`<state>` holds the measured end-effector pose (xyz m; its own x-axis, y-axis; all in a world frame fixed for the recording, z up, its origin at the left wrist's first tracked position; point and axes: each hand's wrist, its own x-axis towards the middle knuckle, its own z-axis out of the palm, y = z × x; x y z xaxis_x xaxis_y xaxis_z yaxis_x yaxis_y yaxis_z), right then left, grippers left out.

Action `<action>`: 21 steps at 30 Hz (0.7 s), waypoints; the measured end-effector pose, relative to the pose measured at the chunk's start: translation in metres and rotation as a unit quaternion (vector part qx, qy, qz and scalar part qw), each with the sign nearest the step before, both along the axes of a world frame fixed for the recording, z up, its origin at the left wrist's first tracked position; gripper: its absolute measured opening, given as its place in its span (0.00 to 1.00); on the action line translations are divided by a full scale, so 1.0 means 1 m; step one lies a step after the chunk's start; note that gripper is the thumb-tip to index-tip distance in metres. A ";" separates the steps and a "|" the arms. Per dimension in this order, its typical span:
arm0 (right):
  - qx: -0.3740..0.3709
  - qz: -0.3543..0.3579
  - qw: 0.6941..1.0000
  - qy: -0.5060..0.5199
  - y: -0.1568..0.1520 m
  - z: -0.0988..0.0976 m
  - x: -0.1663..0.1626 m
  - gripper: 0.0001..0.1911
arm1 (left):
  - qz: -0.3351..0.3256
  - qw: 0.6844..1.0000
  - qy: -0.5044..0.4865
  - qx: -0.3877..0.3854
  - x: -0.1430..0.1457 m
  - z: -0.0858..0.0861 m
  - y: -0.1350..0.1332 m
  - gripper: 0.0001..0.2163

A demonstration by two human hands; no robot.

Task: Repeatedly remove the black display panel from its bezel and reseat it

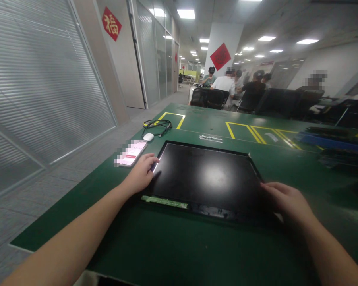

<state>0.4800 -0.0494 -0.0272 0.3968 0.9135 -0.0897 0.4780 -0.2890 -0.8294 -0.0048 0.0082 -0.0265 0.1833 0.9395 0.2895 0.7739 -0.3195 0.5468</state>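
Note:
A black LCD screen panel [184, 171] lies face up on the green tabletop, with a glossy light reflection near its middle. Along its near left edge runs a narrow green circuit board strip [164, 202]. My left hand [141, 171] grips the panel's left edge, fingertips over the frame. At the opposite side, my right hand [283, 194] holds the right edge between thumb and fingers; part of that grip is hidden beneath the hand.
Left of the panel lie a lit smartphone [133, 153], a white round object [148, 137] and a coiled black cable [157, 126]. Beyond it are thin whitish strips [211, 138] and yellow tape markings [247, 131]. Blue and black items [333, 139] sit far right. Several people sit behind.

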 end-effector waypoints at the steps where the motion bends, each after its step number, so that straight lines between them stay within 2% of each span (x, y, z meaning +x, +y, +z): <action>1: -0.001 0.002 1.000 -0.003 0.000 0.000 -0.001 0.21 | -0.007 1.000 0.012 -0.005 0.000 0.001 -0.001 0.18; 4: -0.013 0.002 1.000 0.003 -0.001 0.002 -0.003 0.21 | -0.039 0.998 0.051 -0.001 -0.001 0.006 -0.003 0.14; 7: -0.027 -0.012 0.999 0.017 -0.001 0.004 -0.005 0.22 | -0.091 0.992 0.088 -0.005 -0.002 0.014 -0.008 0.18; 12: -0.029 -0.007 0.999 0.020 -0.001 0.006 -0.007 0.22 | -0.190 0.975 0.089 -0.066 -0.004 0.025 -0.018 0.26; 21: -0.011 -0.003 1.000 0.006 -0.002 0.004 -0.008 0.20 | -0.203 0.970 0.081 -0.109 -0.011 0.035 -0.020 0.30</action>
<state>0.4724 -0.0517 -0.0228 0.4014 0.9086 -0.1153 0.4659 -0.3110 -0.8284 -0.0156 -0.0118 0.0083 0.5780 0.8155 0.0297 0.6890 -0.5072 0.5177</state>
